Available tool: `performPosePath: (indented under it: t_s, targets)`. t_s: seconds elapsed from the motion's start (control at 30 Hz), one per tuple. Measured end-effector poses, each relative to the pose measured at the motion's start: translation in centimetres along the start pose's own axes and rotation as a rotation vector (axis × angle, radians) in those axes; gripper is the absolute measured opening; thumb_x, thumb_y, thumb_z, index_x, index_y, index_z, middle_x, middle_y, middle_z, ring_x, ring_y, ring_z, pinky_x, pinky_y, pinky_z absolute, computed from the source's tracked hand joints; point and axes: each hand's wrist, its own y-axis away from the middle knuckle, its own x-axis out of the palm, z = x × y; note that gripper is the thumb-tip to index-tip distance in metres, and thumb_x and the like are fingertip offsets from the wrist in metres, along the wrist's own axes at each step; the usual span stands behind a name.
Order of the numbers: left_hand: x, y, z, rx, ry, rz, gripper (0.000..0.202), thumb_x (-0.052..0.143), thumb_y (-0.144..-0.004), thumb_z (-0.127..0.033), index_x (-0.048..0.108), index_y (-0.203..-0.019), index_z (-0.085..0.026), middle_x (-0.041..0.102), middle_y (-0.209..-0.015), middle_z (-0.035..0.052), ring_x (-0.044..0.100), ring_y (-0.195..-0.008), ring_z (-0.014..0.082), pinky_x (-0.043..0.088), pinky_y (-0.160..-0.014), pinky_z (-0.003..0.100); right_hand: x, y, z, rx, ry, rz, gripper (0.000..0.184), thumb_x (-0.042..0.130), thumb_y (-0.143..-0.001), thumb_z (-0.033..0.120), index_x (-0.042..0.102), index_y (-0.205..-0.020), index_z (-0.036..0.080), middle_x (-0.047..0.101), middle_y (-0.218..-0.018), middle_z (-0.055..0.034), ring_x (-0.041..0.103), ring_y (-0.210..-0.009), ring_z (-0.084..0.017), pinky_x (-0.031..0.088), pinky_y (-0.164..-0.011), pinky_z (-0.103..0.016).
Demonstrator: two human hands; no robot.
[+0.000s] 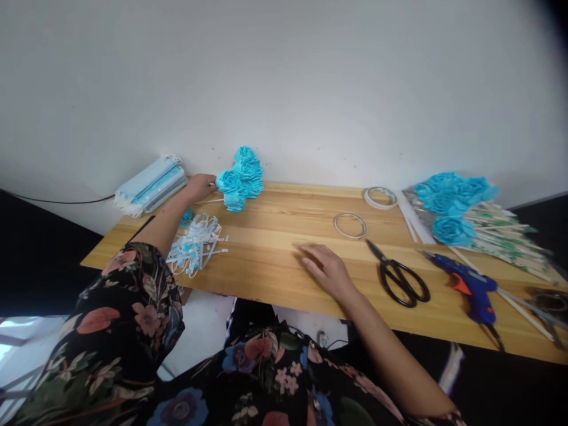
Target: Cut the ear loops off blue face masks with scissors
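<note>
My left hand [202, 187] reaches to the back left of the table, its fingers closed at the left edge of a bunch of blue crepe-like flowers [242, 177]. The exact grip on the flower is partly hidden. A thin pale stick [210, 201] lies below that hand. Palm down, my right hand [323, 267] rests on the middle of the wooden table [270, 242] with fingers stretched and nothing held. Black-handled scissors [399, 275] lie to its right, beneath a thin tape roll [350, 225].
Stacked face masks [151, 183] lie at the back left, near a heap of cut mask straps [195, 245]. To the right are a wider tape roll [380, 197], a blue glue gun [470, 284], more blue flowers [452, 201] and wooden sticks [510, 239]. A wall [284, 89] stands behind.
</note>
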Motion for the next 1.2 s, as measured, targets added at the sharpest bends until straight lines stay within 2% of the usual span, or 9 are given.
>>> performPosePath:
  t_s: [0.17, 0.3, 0.43, 0.53, 0.7, 0.87, 1.03, 1.2]
  targets:
    - [-1.7, 0.7, 0.6, -0.015, 0.083, -0.03, 0.041, 0.06, -0.079, -0.038, 0.079, -0.109, -0.018, 0.078, -0.108, 0.0079, 0.07, -0.096, 0.0271, 0.049, -0.085, 0.03, 0.0, 0.0, 0.0, -0.003, 0.006, -0.003, 0.027, 0.052, -0.1, 0.03, 0.066, -0.123, 0.025, 0.075, -0.115, -0.0091, 0.07, -0.106, -0.024, 0.059, -0.091, -0.044]
    - [-4.5, 2.5, 2.9, -0.086, 0.08, -0.096, 0.049, 0.059, -0.08, -0.04, 0.076, -0.12, -0.017, 0.077, -0.113, 0.0103, 0.07, -0.1, 0.0286, 0.049, -0.091, 0.033, 0.0, 0.0, -0.1, -0.004, 0.014, -0.002, 0.027, 0.052, -0.1, 0.031, 0.068, -0.121, 0.023, 0.075, -0.115, -0.0104, 0.07, -0.106, -0.024, 0.058, -0.092, -0.044]
    - [-6.3, 5.0, 6.0, -0.213, 0.01, -0.072, 0.036, 0.063, -0.077, -0.04, 0.082, -0.1, -0.021, 0.079, -0.102, 0.0069, 0.071, -0.096, 0.0291, 0.049, -0.088, 0.032, -0.1, -0.1, -0.2, -0.011, 0.015, 0.009, 0.026, 0.052, -0.1, 0.03, 0.069, -0.119, 0.022, 0.076, -0.114, -0.011, 0.071, -0.106, -0.025, 0.058, -0.093, -0.045]
    - [-5.9, 6.3, 7.7, -0.263, -0.012, -0.026, 0.027, 0.065, -0.073, -0.038, 0.084, -0.088, -0.024, 0.08, -0.092, 0.0045, 0.071, -0.089, 0.0274, 0.048, -0.08, 0.029, -0.1, 0.0, -0.2, -0.011, 0.018, 0.015, 0.027, 0.052, -0.1, 0.03, 0.069, -0.119, 0.021, 0.076, -0.114, -0.0113, 0.071, -0.106, -0.024, 0.058, -0.093, -0.044]
    - [-4.1, 6.8, 8.8, -0.261, 0.028, 0.041, 0.029, 0.065, -0.074, -0.035, 0.084, -0.093, -0.025, 0.08, -0.093, 0.0045, 0.07, -0.081, 0.0243, 0.047, -0.074, 0.027, -0.1, 0.0, -0.3, 0.002, 0.022, 0.011, 0.026, 0.053, -0.1, 0.03, 0.071, -0.115, 0.02, 0.077, -0.113, -0.0105, 0.071, -0.104, -0.024, 0.058, -0.093, -0.043]
    - [-2.9, 5.6, 9.9, -0.245, 0.07, 0.151, 0.032, 0.065, -0.074, -0.031, 0.084, -0.098, -0.024, 0.08, -0.096, 0.006, 0.069, -0.082, 0.023, 0.048, -0.073, 0.026, -0.2, -0.1, -0.2, 0.026, 0.021, 0.01, 0.026, 0.052, -0.1, 0.03, 0.072, -0.113, 0.021, 0.077, -0.111, -0.0101, 0.072, -0.104, -0.023, 0.058, -0.092, -0.042]
    - [-1.7, 4.0, 11.7, -0.206, 0.075, 0.213, 0.03, 0.065, -0.07, -0.029, 0.084, -0.091, -0.019, 0.08, -0.087, 0.0095, 0.068, -0.075, 0.0237, 0.049, -0.071, 0.029, -0.2, -0.2, 0.0, 0.082, -0.007, -0.004, 0.026, 0.052, -0.099, 0.032, 0.074, -0.109, 0.023, 0.078, -0.11, -0.0094, 0.073, -0.102, -0.023, 0.058, -0.092, -0.041]
    - [-0.9, 3.2, 11.9, -0.148, 0.091, 0.264, 0.03, 0.065, -0.065, -0.033, 0.083, -0.083, -0.017, 0.078, -0.078, 0.0084, 0.064, -0.07, 0.0219, 0.047, -0.067, 0.027, -0.3, -0.2, 0.1, 0.142, -0.05, -0.015, 0.026, 0.053, -0.098, 0.033, 0.075, -0.108, 0.023, 0.078, -0.109, -0.0089, 0.073, -0.101, -0.023, 0.058, -0.092, -0.04]
